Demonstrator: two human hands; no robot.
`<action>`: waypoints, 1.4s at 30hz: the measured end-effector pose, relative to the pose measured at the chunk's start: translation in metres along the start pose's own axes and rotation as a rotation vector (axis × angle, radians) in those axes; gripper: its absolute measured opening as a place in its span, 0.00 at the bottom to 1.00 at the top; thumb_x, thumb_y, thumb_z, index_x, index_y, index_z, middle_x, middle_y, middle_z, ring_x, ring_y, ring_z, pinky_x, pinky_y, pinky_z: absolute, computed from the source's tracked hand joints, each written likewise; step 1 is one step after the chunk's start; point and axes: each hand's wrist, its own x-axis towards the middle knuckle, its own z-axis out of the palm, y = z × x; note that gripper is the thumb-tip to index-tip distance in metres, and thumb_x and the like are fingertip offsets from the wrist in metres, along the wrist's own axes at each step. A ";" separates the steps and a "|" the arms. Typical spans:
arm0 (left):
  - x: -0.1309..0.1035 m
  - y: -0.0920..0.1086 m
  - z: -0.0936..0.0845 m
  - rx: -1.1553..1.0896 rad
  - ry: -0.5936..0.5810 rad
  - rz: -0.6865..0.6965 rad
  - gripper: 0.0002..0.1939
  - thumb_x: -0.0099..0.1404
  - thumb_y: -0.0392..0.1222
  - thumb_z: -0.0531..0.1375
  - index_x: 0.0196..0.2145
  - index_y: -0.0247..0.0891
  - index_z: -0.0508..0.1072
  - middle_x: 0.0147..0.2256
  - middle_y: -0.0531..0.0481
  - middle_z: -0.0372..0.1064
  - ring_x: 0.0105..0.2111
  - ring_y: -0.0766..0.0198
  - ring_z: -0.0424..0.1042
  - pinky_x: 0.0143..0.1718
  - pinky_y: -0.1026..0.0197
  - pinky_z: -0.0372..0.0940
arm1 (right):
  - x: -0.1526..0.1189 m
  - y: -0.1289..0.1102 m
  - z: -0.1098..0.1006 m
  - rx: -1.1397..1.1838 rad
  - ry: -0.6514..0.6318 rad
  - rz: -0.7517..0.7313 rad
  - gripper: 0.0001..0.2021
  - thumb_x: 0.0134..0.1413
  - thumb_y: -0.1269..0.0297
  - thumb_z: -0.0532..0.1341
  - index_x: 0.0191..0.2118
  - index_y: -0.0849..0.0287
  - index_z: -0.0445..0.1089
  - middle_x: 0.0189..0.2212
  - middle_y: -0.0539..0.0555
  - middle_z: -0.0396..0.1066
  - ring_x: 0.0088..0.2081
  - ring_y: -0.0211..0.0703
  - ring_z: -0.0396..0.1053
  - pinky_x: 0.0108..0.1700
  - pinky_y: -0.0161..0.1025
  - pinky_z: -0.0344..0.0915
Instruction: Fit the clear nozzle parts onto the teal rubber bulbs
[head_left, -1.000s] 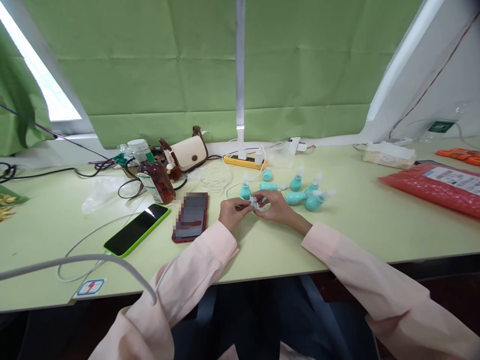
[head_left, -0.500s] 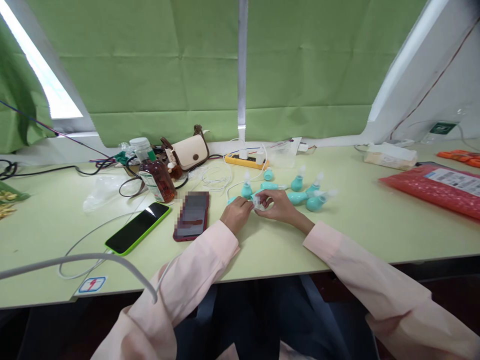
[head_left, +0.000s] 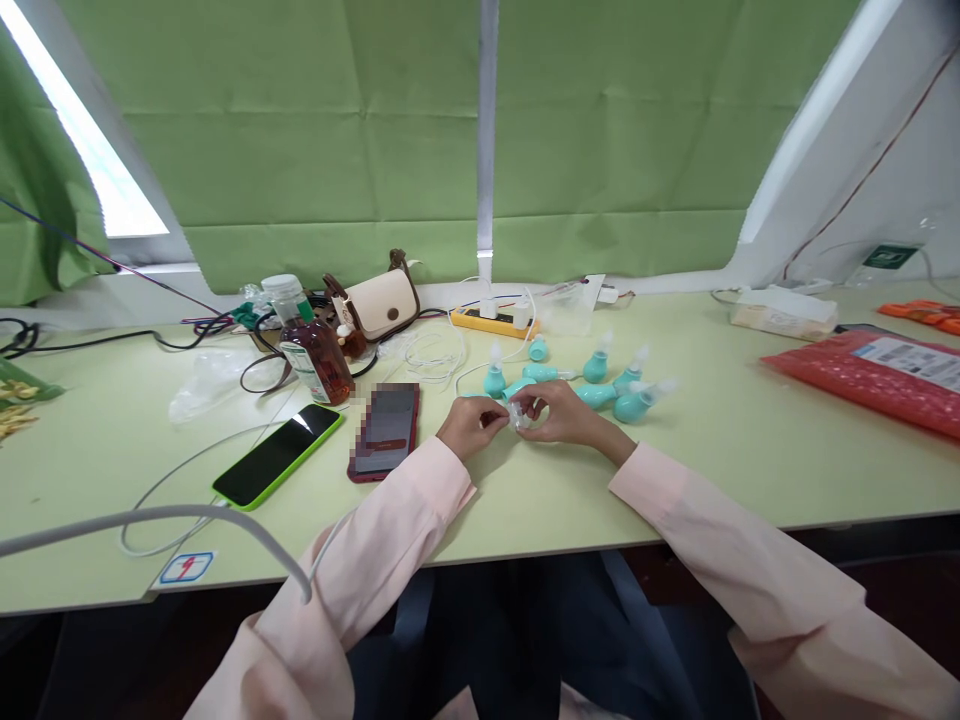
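Between my hands is a small clear plastic piece point(head_left: 517, 414). My right hand point(head_left: 559, 410) pinches it between thumb and fingers. My left hand point(head_left: 472, 425) is closed at its left side, thumb against fingertips; what these fingers hold, if anything, is too small to tell. Several turquoise bulbs with clear tips lie or stand just behind and to the right of my hands, among them one upright bulb point(head_left: 494, 378), another farther right point(head_left: 596, 364) and a tilted one point(head_left: 634, 402) near my right wrist.
Left of my hands lie a dark red phone point(head_left: 386, 435) and a green-edged phone point(head_left: 277, 458). Behind them are a bottle point(head_left: 319, 360), a cream bag point(head_left: 386, 303) and a yellow power strip point(head_left: 487, 322) with white cables. A red package point(head_left: 847, 372) lies at the right.
My left hand has drawn slightly left, its fingertips now a little apart from the clear piece's main part. My right hand keeps its pinch. The view has shifted slightly.
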 end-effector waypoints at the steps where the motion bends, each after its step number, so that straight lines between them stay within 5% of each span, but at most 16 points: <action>1: 0.000 0.000 0.001 0.009 -0.003 0.004 0.06 0.54 0.33 0.54 0.25 0.34 0.71 0.23 0.51 0.70 0.20 0.70 0.65 0.23 0.69 0.61 | 0.000 0.001 0.000 -0.005 -0.006 -0.005 0.14 0.32 0.71 0.59 0.33 0.61 0.68 0.24 0.51 0.69 0.23 0.36 0.64 0.28 0.33 0.62; 14: -0.002 0.000 0.006 0.121 0.009 0.107 0.07 0.53 0.31 0.51 0.21 0.35 0.67 0.21 0.49 0.64 0.23 0.66 0.65 0.27 0.64 0.60 | 0.000 0.002 0.004 0.016 0.016 0.026 0.14 0.29 0.71 0.60 0.31 0.61 0.69 0.20 0.49 0.67 0.21 0.34 0.62 0.25 0.32 0.62; 27: 0.001 0.009 -0.005 0.146 0.169 -0.079 0.05 0.51 0.32 0.52 0.22 0.34 0.67 0.21 0.49 0.66 0.22 0.68 0.64 0.25 0.66 0.60 | 0.004 0.010 -0.005 -0.023 0.147 0.194 0.12 0.33 0.65 0.61 0.30 0.64 0.66 0.21 0.52 0.67 0.22 0.36 0.64 0.24 0.33 0.63; 34: 0.001 0.002 -0.002 0.165 -0.069 -0.148 0.05 0.55 0.35 0.54 0.25 0.32 0.69 0.24 0.50 0.67 0.25 0.68 0.66 0.29 0.65 0.62 | 0.002 0.022 -0.019 -0.134 -0.020 0.218 0.16 0.32 0.69 0.60 0.36 0.61 0.68 0.23 0.50 0.68 0.20 0.33 0.62 0.26 0.32 0.60; 39: 0.001 -0.007 0.003 0.205 -0.239 -0.213 0.13 0.61 0.41 0.50 0.43 0.35 0.63 0.42 0.46 0.62 0.37 0.63 0.65 0.37 0.55 0.63 | 0.001 0.029 -0.025 -0.252 -0.118 0.221 0.21 0.32 0.78 0.55 0.38 0.58 0.68 0.29 0.50 0.70 0.20 0.33 0.62 0.29 0.32 0.58; 42: 0.001 -0.009 0.004 0.221 -0.264 -0.231 0.13 0.61 0.41 0.50 0.43 0.36 0.62 0.43 0.45 0.61 0.39 0.62 0.65 0.38 0.54 0.63 | 0.000 0.033 -0.026 -0.311 -0.149 0.229 0.24 0.32 0.80 0.52 0.40 0.58 0.67 0.31 0.51 0.69 0.21 0.33 0.62 0.30 0.32 0.57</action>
